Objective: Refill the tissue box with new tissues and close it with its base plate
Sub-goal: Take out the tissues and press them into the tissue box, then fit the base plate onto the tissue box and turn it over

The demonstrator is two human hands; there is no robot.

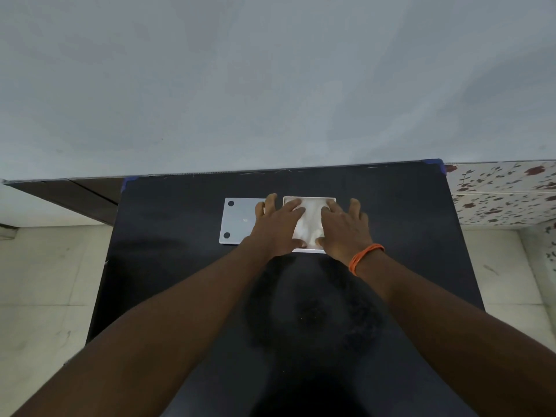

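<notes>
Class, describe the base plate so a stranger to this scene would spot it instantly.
Find the black table. Near its far edge, just left of the open white tissue box, lies the base plate. Unlike the box, it is flat, pale grey, with dark round dots at its corners.

Your left hand [278,227] is covering the near left part of the tissue box [310,200] and the right edge of the base plate [237,221], so only two of the plate's dark corner dots are showing. Your right hand [343,228] is hiding the box's right rim and near right corner. The tissues [311,219] are blurring into a pale patch, with no folds readable. Both your forearms are running off the bottom edge.
</notes>
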